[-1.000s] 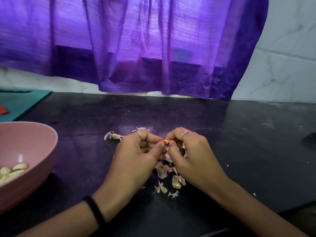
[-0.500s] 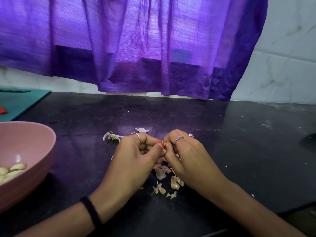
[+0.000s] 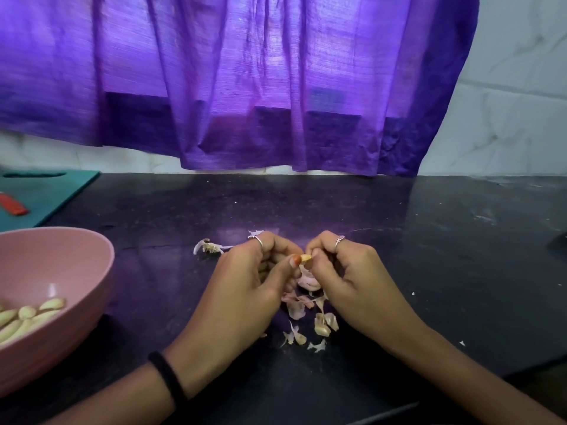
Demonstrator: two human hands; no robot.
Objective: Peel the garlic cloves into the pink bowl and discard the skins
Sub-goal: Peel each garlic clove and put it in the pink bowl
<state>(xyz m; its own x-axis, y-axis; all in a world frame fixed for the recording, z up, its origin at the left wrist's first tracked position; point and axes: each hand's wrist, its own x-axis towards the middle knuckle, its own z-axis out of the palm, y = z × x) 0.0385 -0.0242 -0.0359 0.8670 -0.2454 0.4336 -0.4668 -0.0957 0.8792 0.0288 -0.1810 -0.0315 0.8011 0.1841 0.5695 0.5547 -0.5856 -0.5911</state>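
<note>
Hands, left (image 3: 245,283) and right (image 3: 352,280), both pinch one garlic clove (image 3: 306,258) beside one pink bowl (image 3: 92,286).

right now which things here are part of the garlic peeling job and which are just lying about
Part of the job:
- garlic clove, pinched between left hand and right hand
- pink bowl holding peeled cloves
- loose skins on the black counter

Just lying about:
- teal cutting board
- red object on it
- purple curtain

Both hands, L (image 3: 242,289) & R (image 3: 346,280), pinching garlic clove (image 3: 306,258) over skins (image 3: 310,320); pink bowl (image 3: 76,271) at left.
</note>
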